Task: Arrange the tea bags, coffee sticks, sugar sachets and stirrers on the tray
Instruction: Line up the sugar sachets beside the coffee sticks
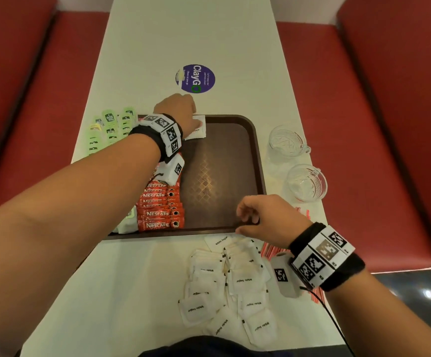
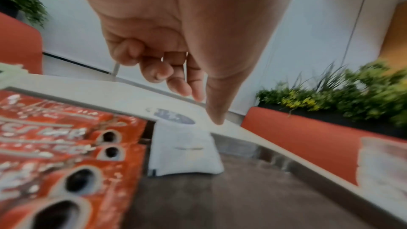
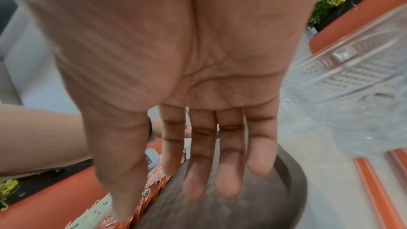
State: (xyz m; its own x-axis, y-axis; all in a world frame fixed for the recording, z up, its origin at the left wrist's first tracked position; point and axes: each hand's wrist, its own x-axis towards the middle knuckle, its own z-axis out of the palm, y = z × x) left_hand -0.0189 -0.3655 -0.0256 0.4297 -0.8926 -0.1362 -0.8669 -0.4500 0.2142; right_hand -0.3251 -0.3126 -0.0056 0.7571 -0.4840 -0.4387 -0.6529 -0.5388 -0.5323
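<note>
A brown tray (image 1: 222,150) lies mid-table. A column of red Nescafe coffee sticks (image 1: 160,212) fills its left side. One white sugar sachet (image 1: 198,132) lies flat in the tray's far-left corner (image 2: 185,151). My left hand (image 1: 193,119) hovers just over it, thumb straight, fingers loosely curled, holding nothing (image 2: 198,97). My right hand (image 1: 247,217) hangs empty over the tray's near-right rim, fingers straight in the right wrist view (image 3: 209,171). Several sugar sachets (image 1: 229,279) are heaped on the table in front of the tray. Green tea bags (image 1: 108,127) lie left of it. Red stirrers (image 1: 268,251) lie under my right wrist.
Two glass cups (image 1: 286,143) (image 1: 305,182) stand right of the tray near the table edge. A round purple sticker (image 1: 195,78) lies beyond the tray. Red bench seats (image 1: 389,124) flank the narrow white table (image 1: 131,292).
</note>
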